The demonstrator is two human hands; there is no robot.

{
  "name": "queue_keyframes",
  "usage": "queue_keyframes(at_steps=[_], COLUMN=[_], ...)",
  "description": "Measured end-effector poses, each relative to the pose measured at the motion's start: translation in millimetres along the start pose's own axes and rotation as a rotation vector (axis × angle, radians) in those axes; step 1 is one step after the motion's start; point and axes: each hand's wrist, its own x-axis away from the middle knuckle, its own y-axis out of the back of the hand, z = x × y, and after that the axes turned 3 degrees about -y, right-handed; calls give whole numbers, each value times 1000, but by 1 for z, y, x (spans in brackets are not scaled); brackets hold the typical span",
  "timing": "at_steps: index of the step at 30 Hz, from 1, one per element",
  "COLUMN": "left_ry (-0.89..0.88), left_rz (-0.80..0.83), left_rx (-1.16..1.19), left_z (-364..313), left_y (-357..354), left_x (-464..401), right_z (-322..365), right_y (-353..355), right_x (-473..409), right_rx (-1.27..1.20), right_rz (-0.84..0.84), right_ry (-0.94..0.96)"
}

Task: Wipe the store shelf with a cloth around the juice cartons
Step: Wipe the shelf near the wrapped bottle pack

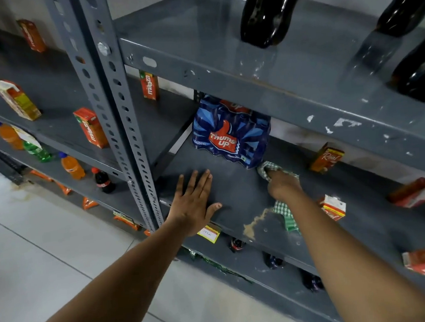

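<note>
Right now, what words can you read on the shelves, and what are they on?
"Thums Up": blue bottle pack.
"maaza": red carton and carton behind the post.
"Real": orange carton.
Yellow price tag: too blurred.
Pack's small print: too small.

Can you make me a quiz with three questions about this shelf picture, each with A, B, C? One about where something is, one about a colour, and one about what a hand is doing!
1. Where is the blue Thums Up pack?
A. On the floor
B. On the shelf being wiped
C. On the top shelf

2. What colour are the cloth checks?
A. Green and white
B. Red and black
C. Plain yellow

3. What is the left hand doing?
A. Holding a bottle
B. Resting flat, fingers spread
C. Making a fist

Answers:
1 B: the pack stands behind the two hands.
2 A: the checks show beside the right hand.
3 B: its palm lies open on the shelf.
</note>
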Motion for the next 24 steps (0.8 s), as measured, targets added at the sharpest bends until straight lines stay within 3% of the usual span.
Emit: queue_keyframes(at_steps=[15,24], left_ry=[-114,-146], left_rz=[-2,-8], left_rx=[1,34], left_z=[-20,-34], left_y=[0,-2], left_x=[-9,-16], right_z=[-23,-62], right_y=[-35,-51], right_x=[107,127], right_rx=[61,43], right_rz=[172,329], right_ry=[412,455])
